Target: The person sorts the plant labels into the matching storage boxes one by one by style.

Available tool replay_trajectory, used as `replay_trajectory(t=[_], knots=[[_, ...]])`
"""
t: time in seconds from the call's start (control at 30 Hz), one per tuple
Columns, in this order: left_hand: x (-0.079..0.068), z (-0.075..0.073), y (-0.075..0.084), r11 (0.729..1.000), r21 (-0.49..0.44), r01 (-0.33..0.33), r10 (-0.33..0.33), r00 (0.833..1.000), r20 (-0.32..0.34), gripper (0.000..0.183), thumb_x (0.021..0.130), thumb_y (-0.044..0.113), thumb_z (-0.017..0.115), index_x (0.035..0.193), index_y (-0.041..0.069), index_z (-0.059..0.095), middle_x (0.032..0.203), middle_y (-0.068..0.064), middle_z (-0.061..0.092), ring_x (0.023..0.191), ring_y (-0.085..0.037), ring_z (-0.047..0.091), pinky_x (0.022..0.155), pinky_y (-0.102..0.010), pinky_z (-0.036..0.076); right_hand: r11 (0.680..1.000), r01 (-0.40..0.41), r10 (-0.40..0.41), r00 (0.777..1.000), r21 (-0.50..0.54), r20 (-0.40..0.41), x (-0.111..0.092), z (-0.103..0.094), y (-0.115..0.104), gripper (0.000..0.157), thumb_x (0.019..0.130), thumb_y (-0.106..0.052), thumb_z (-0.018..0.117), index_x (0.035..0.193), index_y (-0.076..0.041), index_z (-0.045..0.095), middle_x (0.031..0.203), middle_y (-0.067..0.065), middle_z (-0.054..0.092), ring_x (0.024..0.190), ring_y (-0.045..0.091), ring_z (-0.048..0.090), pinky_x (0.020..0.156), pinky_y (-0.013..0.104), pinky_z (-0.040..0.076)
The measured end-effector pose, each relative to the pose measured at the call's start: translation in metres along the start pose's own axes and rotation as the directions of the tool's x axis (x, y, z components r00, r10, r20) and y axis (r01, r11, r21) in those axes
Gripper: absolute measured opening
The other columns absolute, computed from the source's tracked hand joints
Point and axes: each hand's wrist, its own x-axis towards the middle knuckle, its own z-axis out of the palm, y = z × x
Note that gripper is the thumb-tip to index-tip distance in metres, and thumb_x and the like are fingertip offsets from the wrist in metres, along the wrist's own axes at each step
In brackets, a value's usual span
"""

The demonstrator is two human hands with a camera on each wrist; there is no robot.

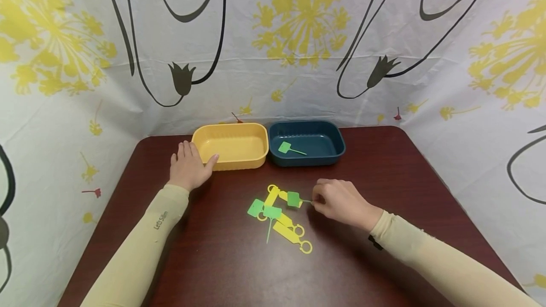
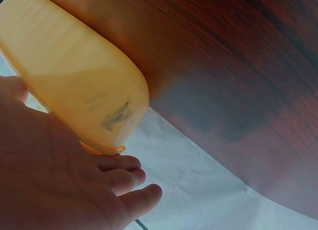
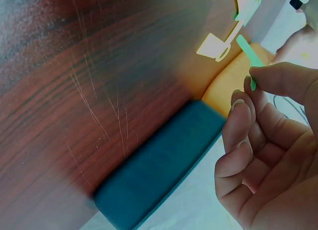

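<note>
The right hand pinches a green tag from its three o'clock side; the left hand, outstretched, touches a yellow tray at the tabletop's eleven o'clock.

The head camera looks forward and down from above, farther back, over the table to the patterned cloth. The 2 wrist cameras sit close, views slanted: 1 faces the left hand and yellow bin, 1 the right hand and blue bin. All 3 share the yellow bin.
</note>
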Motion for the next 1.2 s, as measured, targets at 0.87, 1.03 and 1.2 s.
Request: replay_trajectory(t=[0.87, 1.03, 1.2], knots=[[0.001, -0.001, -0.001, 1.0, -0.001, -0.001, 0.001, 1.0, 0.015, 0.107, 0.098, 0.072, 0.027, 0.152, -0.019, 0.009, 0.158, -0.039, 0.009, 0.148, -0.052, 0.006, 0.114, -0.067, 0.013, 0.999, 0.041, -0.04, 0.991, 0.01, -0.128, 0.021, -0.019, 0.014, 0.012, 0.085, -0.02, 0.077, 0.08, -0.026, 0.068, 0.079, -0.014, 0.054, 0.056, 0.0, 0.047, 0.046, 0.023, 0.041], [0.001, -0.001, -0.001, 1.0, -0.003, 0.001, -0.001, 1.0, 0.019, 0.106, 0.098, 0.071, 0.027, 0.152, -0.019, 0.008, 0.158, -0.039, 0.008, 0.148, -0.052, 0.005, 0.114, -0.067, 0.012, 0.999, 0.048, -0.047, 0.987, 0.002, -0.155, 0.026, -0.022, 0.015, 0.012, 0.085, -0.021, 0.078, 0.079, -0.025, 0.069, 0.079, -0.014, 0.055, 0.057, 0.0, 0.047, 0.046, 0.024, 0.04], [0.0, -0.002, 0.0, 1.0, 0.001, 0.002, -0.002, 1.0, 0.023, 0.106, 0.099, 0.07, 0.028, 0.152, -0.019, 0.009, 0.158, -0.039, 0.008, 0.148, -0.052, 0.005, 0.114, -0.067, 0.012, 0.998, 0.055, -0.054, 0.984, 0.003, -0.168, 0.031, -0.025, 0.017, 0.01, 0.085, -0.022, 0.079, 0.081, -0.023, 0.07, 0.079, -0.012, 0.056, 0.057, 0.001, 0.047, 0.047, 0.024, 0.041]])
